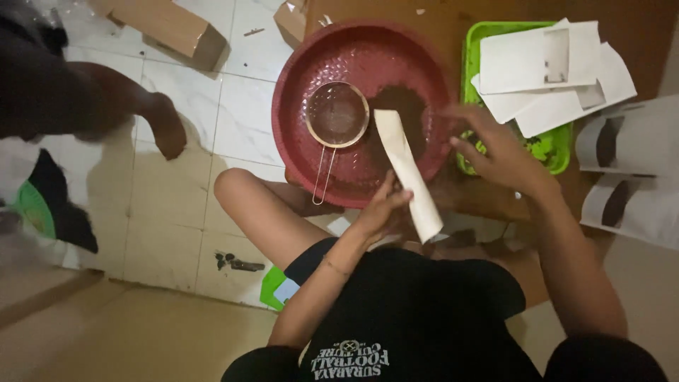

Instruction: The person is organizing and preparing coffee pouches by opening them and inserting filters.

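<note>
My left hand (384,206) holds a long white paper pouch (408,172) upright over the near side of a large red basin (311,78). A mound of dark brown powder (404,106) lies in the basin beside a round metal sieve (337,115), whose handle points toward me. My right hand (494,146) hovers with fingers spread over the basin's right rim, next to a green tray (472,60). It holds nothing.
Several white window pouches (548,67) are stacked on the green tray, and more pouches (629,170) lie to the right. Another person's leg and foot (159,117) rest on the white tiled floor at left. A cardboard box (173,28) lies at the top left.
</note>
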